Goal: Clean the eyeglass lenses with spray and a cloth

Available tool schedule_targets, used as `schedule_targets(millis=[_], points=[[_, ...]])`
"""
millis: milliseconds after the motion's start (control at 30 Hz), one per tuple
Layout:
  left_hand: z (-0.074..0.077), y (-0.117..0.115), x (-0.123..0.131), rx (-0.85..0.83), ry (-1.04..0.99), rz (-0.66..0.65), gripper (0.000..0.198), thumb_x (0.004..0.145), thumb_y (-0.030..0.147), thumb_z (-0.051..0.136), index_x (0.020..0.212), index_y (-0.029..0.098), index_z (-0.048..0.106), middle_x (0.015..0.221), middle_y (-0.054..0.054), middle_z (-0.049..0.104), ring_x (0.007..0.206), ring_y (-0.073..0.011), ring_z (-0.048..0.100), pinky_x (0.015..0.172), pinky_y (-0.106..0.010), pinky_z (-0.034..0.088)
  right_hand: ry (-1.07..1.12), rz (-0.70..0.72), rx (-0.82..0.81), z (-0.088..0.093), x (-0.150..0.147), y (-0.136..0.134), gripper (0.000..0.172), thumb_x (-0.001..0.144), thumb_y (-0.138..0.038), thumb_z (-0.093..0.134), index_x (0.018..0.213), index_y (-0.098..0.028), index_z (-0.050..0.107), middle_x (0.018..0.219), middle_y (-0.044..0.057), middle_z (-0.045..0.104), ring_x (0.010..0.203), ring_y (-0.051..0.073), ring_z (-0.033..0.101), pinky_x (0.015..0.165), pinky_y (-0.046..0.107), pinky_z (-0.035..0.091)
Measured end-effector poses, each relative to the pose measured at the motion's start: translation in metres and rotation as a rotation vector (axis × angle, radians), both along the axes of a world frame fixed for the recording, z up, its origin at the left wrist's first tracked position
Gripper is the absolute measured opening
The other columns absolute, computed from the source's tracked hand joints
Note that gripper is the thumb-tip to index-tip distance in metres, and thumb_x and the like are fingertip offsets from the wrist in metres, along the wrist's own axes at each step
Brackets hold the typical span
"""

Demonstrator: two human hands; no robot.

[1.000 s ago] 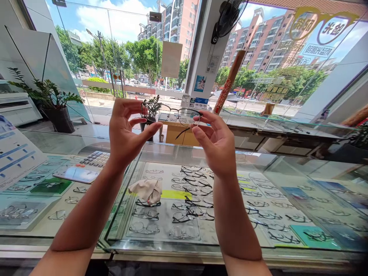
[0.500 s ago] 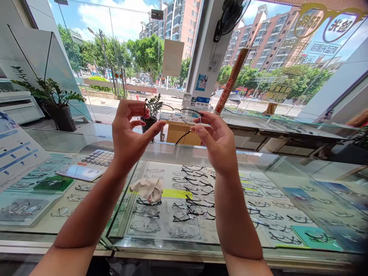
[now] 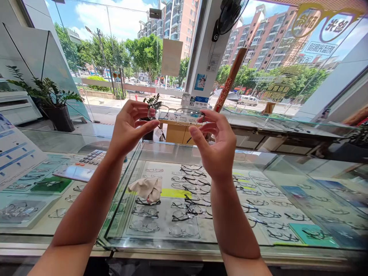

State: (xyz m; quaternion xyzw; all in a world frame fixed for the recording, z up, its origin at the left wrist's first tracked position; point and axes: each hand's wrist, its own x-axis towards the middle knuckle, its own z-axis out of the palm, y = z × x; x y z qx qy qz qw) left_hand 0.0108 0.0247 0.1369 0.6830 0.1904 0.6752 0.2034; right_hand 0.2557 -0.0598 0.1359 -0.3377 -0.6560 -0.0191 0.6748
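Note:
A pair of thin-rimmed eyeglasses (image 3: 188,109) is held up above the counter between my two hands. My left hand (image 3: 129,122) has its fingers curled at the left end of the frame, the thumb stretched out below. At the other end, my right hand (image 3: 217,140) grips the frame by its hinge side, fingers behind and thumb in front. One dark temple tip shows below the right lens. Beneath my hands, a crumpled beige cloth (image 3: 147,189) lies on the glass display counter (image 3: 161,147).
Rows of eyeglass frames (image 3: 198,188) fill the display case. To the left are a calculator (image 3: 93,157), a phone-like flat device (image 3: 75,173) and a printed sheet (image 3: 17,149). A potted plant (image 3: 57,109) and another counter (image 3: 178,134) stand beyond, before the windows.
The eyeglasses have turned slightly, so the temple under the right lens shows less. My right thumb has shifted a little left and my left hand has tilted slightly.

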Motion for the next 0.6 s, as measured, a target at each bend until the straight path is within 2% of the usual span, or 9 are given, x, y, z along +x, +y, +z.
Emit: schedule_targets(millis=[333,433,600], points=[[-0.005,0.007,-0.004,0.028,0.045,0.05,0.068,0.072,0.062,0.103,0.119,0.026,0.068,0.118,-0.008,0.08,0.103,-0.0227,0.08,0.079,-0.031,0.069,-0.094,-0.105,0.066,-0.001,-0.001,0.0,0.04,0.103,-0.043,0.076,0.142,-0.034,0.071,0.124,0.005,0.077,0.102,0.022,0.074,0.096,0.045,0.067],[-0.008,0.005,0.0,0.086,0.037,0.132,0.07,0.076,0.063,0.1,0.126,0.028,0.067,0.122,-0.007,0.078,0.109,-0.0233,0.08,0.083,-0.032,0.07,-0.092,-0.097,0.072,-0.001,0.001,0.002,0.043,0.104,-0.043,0.074,0.146,-0.036,0.071,0.132,0.006,0.076,0.112,0.025,0.075,0.097,0.046,0.068],[-0.014,-0.001,0.012,0.266,-0.011,0.349,0.068,0.082,0.059,0.096,0.135,0.031,0.063,0.133,-0.007,0.073,0.126,-0.027,0.075,0.094,-0.038,0.071,-0.097,-0.052,0.053,-0.005,0.005,0.014,0.052,0.108,-0.043,0.068,0.16,-0.042,0.063,0.156,0.007,0.071,0.136,0.031,0.072,0.101,0.05,0.069]])
